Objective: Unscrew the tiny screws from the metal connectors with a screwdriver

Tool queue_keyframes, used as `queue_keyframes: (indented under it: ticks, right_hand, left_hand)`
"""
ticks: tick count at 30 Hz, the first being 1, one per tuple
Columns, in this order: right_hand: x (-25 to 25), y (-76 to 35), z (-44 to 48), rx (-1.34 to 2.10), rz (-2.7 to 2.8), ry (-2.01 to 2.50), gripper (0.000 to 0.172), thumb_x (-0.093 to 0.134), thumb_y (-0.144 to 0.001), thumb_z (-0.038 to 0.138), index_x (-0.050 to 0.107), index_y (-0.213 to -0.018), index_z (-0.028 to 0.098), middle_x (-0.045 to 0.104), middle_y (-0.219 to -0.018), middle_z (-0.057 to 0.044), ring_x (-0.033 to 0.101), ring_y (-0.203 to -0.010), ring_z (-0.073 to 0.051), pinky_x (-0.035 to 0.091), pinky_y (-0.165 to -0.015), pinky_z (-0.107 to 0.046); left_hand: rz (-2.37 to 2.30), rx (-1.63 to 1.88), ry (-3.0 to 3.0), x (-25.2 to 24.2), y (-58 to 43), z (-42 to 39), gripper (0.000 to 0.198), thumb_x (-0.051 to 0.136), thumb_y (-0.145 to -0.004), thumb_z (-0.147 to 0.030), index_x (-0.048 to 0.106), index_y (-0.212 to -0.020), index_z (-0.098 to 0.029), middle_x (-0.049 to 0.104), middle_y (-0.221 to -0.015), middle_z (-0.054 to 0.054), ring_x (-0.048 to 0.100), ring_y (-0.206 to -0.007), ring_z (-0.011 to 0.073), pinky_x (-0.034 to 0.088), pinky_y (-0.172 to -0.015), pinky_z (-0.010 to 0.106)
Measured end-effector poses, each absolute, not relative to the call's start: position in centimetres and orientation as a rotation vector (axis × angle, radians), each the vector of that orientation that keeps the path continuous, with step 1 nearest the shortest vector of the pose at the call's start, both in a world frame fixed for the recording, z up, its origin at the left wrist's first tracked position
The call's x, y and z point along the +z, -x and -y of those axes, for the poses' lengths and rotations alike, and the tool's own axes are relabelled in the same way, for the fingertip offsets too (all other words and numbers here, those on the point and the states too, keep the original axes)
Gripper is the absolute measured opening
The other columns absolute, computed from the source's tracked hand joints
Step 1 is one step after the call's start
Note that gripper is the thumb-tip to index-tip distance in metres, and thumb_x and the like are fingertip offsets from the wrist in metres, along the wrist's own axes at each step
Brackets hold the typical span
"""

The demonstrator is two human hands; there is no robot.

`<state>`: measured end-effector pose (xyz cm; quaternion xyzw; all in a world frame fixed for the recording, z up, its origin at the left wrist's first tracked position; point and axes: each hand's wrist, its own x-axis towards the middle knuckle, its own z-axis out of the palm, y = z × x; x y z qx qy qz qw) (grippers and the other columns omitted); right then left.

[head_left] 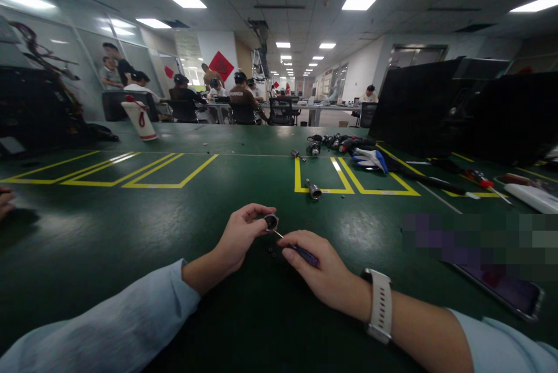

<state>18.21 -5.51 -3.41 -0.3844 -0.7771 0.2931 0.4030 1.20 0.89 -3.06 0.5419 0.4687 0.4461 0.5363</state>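
Note:
My left hand [244,230] pinches a small round dark part with a metallic rim [271,221], its hollow end turned towards me. In my right hand [318,268] is a screwdriver with a purple handle [306,255]. Its thin shaft reaches to the lower edge of the round part; whether the tip sits inside it, I cannot tell. A few tiny dark pieces [271,251] lie on the green table below the hands. Further ahead, a silver cylindrical metal part [313,190] rests on the yellow tape line.
Another person's hand [5,201] shows at the left edge. Behind the taped outlines lie tangled black tools [333,142] and a white-and-blue glove [370,160]. To the right are a red-handled screwdriver [482,180] and a phone [501,289]. A white cup [140,121] stands back left.

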Motion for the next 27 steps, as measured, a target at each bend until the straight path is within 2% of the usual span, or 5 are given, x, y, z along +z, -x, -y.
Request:
queue_keyframes:
  ticks: [6,12,27]
  right_hand:
    - [-3.27,-18.12,5.82,0.65,1.921,0.975,0.017,0.048,-0.086,0.02,0.061,-0.097,0.019,0.065,-0.092,-0.004,0.058,-0.088,-0.015,0.045,-0.081,-0.03]
    - [-3.28,-18.12,5.82,0.628,1.947,1.022,0.016,0.048,-0.087,0.021,0.061,-0.095,0.019,0.064,-0.092,-0.004,0.057,-0.087,-0.016,0.045,-0.079,-0.031]
    - [-3.4,-18.02,5.71,0.642,1.983,0.98,0.018,0.047,-0.087,0.021,0.06,-0.099,0.02,0.064,-0.095,-0.004,0.057,-0.09,-0.017,0.045,-0.081,-0.033]
  left_hand:
    - [-1.117,1.099,-1.279,-3.14,-1.26,-0.95,0.024,0.065,-0.062,-0.017,0.064,-0.086,-0.012,0.067,-0.091,0.009,0.063,-0.088,0.0228,0.05,-0.079,0.037]
    - [-1.101,1.084,-1.251,-2.96,-1.28,-0.83,0.025,0.066,-0.061,-0.017,0.063,-0.086,-0.013,0.066,-0.097,0.01,0.062,-0.092,0.023,0.05,-0.081,0.036]
    - [-1.102,1.094,-1.274,-2.87,-1.31,-0.69,0.022,0.066,-0.059,-0.014,0.063,-0.081,-0.014,0.066,-0.101,0.01,0.063,-0.09,0.0227,0.051,-0.076,0.035]
